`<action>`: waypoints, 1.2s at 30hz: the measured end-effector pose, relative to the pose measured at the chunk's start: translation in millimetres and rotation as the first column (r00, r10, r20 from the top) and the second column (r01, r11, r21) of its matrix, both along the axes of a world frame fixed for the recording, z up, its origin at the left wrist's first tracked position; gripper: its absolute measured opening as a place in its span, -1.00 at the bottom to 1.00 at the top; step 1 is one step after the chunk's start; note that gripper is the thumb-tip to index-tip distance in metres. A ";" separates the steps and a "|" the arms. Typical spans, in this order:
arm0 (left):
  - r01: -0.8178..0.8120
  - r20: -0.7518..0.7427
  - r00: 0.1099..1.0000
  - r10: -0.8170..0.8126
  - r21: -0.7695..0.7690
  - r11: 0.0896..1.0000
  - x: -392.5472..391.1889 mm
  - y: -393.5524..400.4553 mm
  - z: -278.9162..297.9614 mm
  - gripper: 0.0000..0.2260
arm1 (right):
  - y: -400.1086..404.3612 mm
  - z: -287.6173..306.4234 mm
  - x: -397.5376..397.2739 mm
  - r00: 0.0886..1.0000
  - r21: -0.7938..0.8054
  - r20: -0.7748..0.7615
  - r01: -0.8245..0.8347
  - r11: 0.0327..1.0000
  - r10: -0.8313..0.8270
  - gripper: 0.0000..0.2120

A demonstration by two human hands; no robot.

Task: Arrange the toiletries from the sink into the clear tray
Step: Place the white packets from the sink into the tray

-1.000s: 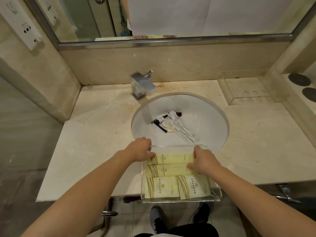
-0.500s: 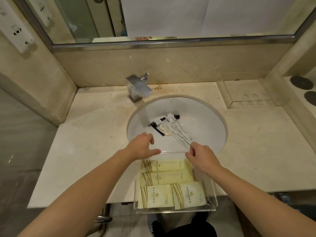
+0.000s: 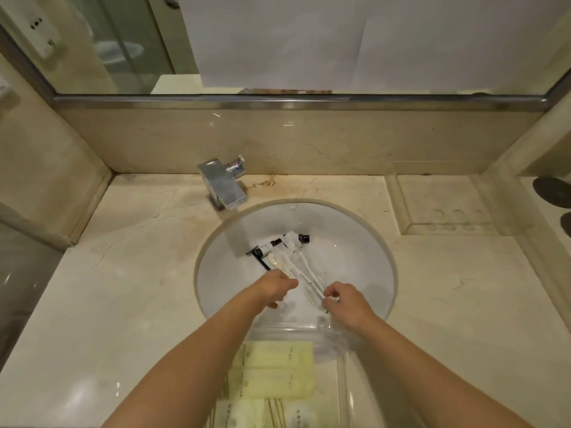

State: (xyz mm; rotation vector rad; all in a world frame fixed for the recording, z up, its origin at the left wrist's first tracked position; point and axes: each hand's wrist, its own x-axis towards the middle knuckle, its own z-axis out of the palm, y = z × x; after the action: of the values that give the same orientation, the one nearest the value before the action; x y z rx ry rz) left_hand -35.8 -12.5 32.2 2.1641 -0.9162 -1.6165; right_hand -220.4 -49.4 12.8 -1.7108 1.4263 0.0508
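Observation:
A pile of toiletries lies in the white sink (image 3: 364, 257): small white tubes with dark caps (image 3: 296, 242), a black comb (image 3: 261, 261) and clear-wrapped toothbrushes (image 3: 309, 279). My right hand (image 3: 343, 301) is inside the bowl, its fingers pinched on the near end of the wrapped toothbrushes. My left hand (image 3: 275, 288) reaches into the bowl beside the pile, fingers curled, holding nothing that I can see. The clear tray (image 3: 343, 381) stands at the counter's front edge under my forearms, with several pale yellow packets (image 3: 275, 372) in it.
A chrome faucet (image 3: 224, 186) stands behind the sink at the left. A second clear tray (image 3: 438, 205) sits on the marble counter (image 3: 123, 288) at the back right. Dark round coasters (image 3: 553, 193) lie at the far right. The mirror runs above.
Both hands left the yellow packets in the tray and moved forward into the sink. My right hand closed on the wrapped toothbrushes. The view tilted nearer to the sink.

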 end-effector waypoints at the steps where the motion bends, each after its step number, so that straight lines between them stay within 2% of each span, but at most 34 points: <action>1: -0.044 -0.034 0.998 0.045 0.022 0.999 -5.2 -5.8 -4.7 -0.64 | -5.9 -6.4 1.9 1.000 0.040 -0.016 -0.002 0.999 0.003 -0.75; 3: -0.167 -0.124 0.977 0.176 0.077 0.983 -14.3 -17.1 -13.4 -0.55 | -17.5 -19.8 5.9 0.999 0.104 -0.032 -0.008 0.995 0.011 -0.71; 5: -0.297 -0.238 0.916 0.322 0.137 0.945 -22.1 -28.1 -20.1 -0.50 | -27.0 -31.8 8.8 0.999 0.153 -0.048 -0.008 0.988 0.016 -0.67; 8: -0.403 -0.316 0.836 0.448 0.201 0.893 -32.2 -43.0 -27.8 -0.49 | -39.3 -47.3 10.9 0.998 0.193 -0.064 -0.012 0.981 0.025 -0.69; 11: -0.457 -0.328 0.790 0.518 0.248 0.854 -37.0 -54.8 -38.9 -0.48 | -50.6 -59.7 10.8 0.996 0.226 -0.086 -0.010 0.974 0.030 -0.73; 15: -0.485 -0.296 0.775 0.559 0.288 0.825 -40.4 -64.3 -56.8 -0.50 | -61.6 -71.4 13.1 0.993 0.254 -0.106 -0.024 0.967 0.053 -0.71; 18: -0.516 -0.294 0.750 0.593 0.302 0.802 -41.8 -67.0 -64.7 -0.60 | -65.1 -73.5 17.7 0.997 0.302 -0.067 0.049 0.952 -0.030 -0.75; 20: -0.542 -0.285 0.727 0.625 0.322 0.776 -40.7 -68.0 -68.2 -0.71 | -66.4 -76.1 18.5 0.996 0.324 -0.064 0.080 0.943 -0.063 -0.68; 22: -0.543 -0.293 0.713 0.637 0.344 0.766 -40.1 -68.2 -69.3 -0.76 | -62.7 -76.2 19.5 0.994 0.404 -0.036 0.111 0.908 -0.106 -0.69; 24: -0.505 -0.250 0.767 0.591 0.332 0.797 -42.5 -69.3 -72.0 -0.70 | -56.3 -71.7 23.7 0.999 0.468 0.007 0.044 0.883 -0.054 -0.94; 26: -0.431 -0.182 0.850 0.494 0.298 0.852 -46.2 -71.4 -73.7 -0.68 | -51.5 -68.5 31.4 0.996 0.497 0.060 0.033 0.867 -0.072 -0.85; 27: -0.399 -0.153 0.880 0.449 0.273 0.875 -46.6 -72.2 -73.0 -0.72 | -50.1 -69.2 36.1 0.990 0.512 0.082 0.055 0.857 -0.112 -0.88; 29: -0.358 -0.138 0.910 0.391 0.214 0.909 -44.1 -73.4 -68.1 -0.84 | -49.4 -63.1 41.5 0.987 0.472 0.129 0.022 0.882 -0.094 -0.91; 31: -0.347 -0.172 0.912 0.372 0.158 0.924 -38.3 -72.1 -59.7 -0.94 | -51.3 -54.3 42.7 0.984 0.450 0.153 0.017 0.893 -0.096 -0.89; 36: -0.351 -0.305 0.886 0.349 0.052 0.935 -16.8 -61.1 -32.8 -0.80 | -53.9 -28.4 38.6 0.964 0.449 0.221 0.035 0.893 -0.149 -0.73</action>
State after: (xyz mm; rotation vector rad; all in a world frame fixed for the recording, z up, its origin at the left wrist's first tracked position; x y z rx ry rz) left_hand -52.6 -73.7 -0.6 1.8603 -0.4049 -1.6935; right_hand -181.8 -103.3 -15.6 -1.2245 1.1950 0.0950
